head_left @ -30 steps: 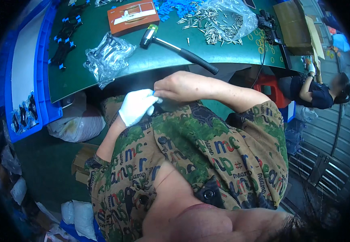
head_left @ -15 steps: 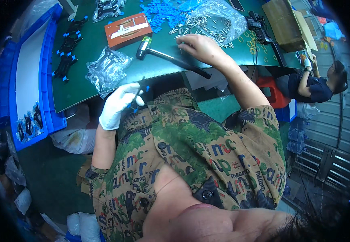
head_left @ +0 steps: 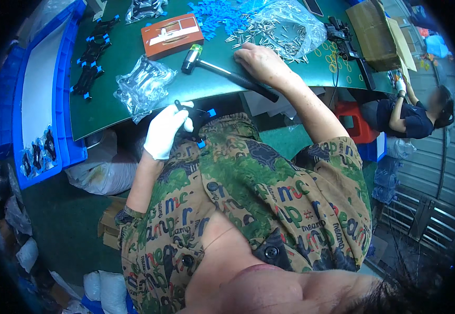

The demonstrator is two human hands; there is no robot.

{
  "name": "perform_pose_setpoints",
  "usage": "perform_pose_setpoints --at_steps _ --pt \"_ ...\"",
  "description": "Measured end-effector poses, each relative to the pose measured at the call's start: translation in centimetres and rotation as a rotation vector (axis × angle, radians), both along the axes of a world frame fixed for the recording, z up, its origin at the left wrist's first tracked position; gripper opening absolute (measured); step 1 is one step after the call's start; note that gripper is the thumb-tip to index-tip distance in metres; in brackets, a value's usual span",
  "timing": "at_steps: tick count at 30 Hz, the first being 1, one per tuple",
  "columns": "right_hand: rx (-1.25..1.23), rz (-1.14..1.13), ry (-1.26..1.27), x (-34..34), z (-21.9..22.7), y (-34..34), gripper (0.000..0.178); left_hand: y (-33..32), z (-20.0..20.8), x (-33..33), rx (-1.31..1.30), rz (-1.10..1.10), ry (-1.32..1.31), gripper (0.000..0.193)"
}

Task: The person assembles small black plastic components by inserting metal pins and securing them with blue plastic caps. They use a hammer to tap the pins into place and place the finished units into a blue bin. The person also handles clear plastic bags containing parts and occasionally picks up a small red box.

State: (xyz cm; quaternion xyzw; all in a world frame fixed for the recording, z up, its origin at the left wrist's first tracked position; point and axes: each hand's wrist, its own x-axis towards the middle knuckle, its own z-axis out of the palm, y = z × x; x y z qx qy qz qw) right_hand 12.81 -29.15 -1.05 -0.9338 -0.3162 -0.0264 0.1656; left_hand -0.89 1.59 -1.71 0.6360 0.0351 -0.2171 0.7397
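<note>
My left hand (head_left: 164, 132), in a white glove, is closed on the edge of a black bracket-like part (head_left: 198, 119) with blue clips at its corners. The part is off the table, just in front of my shirt. My bare right hand (head_left: 263, 63) rests at the near edge of a heap of metal pins (head_left: 277, 37), fingers bent down and together; their tips hide whatever they grip. A mallet (head_left: 227, 75) with a black handle and a yellow-green face lies between my hands on the green table (head_left: 101, 99).
Blue clips (head_left: 217, 21) are heaped beside an orange-brown box (head_left: 172, 35). A clear-bagged part (head_left: 142, 86) lies at the near edge, more black parts (head_left: 88, 78) at left. Yellow rings (head_left: 333, 60), a cardboard box (head_left: 376, 34) and a co-worker (head_left: 416, 112) are at right.
My left hand has moved right and slightly up, and the black part has turned so more of it shows. My right hand has shifted slightly, its fingers bending further down by the pins.
</note>
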Motion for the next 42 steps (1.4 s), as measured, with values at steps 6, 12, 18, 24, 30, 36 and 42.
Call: perform_pose_setpoints --at_steps 6,12,18,24,30,36,42 --pt "0.214 0.037 -0.089 -0.1 0.3 1.0 0.02 -0.8 0.5 0.9 -0.043 -0.03 0.015 0.035" --pt "0.105 -0.045 -0.035 1.4 -0.5 -0.5 0.022 -1.3 -0.3 1.5 -0.076 -0.041 0.051 0.034" --pt "0.112 -0.021 0.063 0.3 0.1 0.5 0.026 -1.7 -1.0 1.4 -0.07 -0.067 0.051 0.034" --pt "0.042 0.02 0.014 0.9 0.2 2.2 0.024 -1.9 -0.1 1.5 -0.029 -0.098 0.048 0.036" --pt "0.363 0.086 0.1 0.0 1.3 2.9 0.02 -1.8 -0.2 1.6 -0.08 -0.067 0.086 0.034" --pt "0.855 0.338 0.735 -2.4 2.3 6.4 0.02 -2.4 1.4 2.4 -0.022 -0.15 0.095 0.03" --pt "0.876 0.335 0.872 -3.1 1.3 7.2 0.021 -3.0 2.4 2.4 -0.017 -0.11 0.118 0.029"
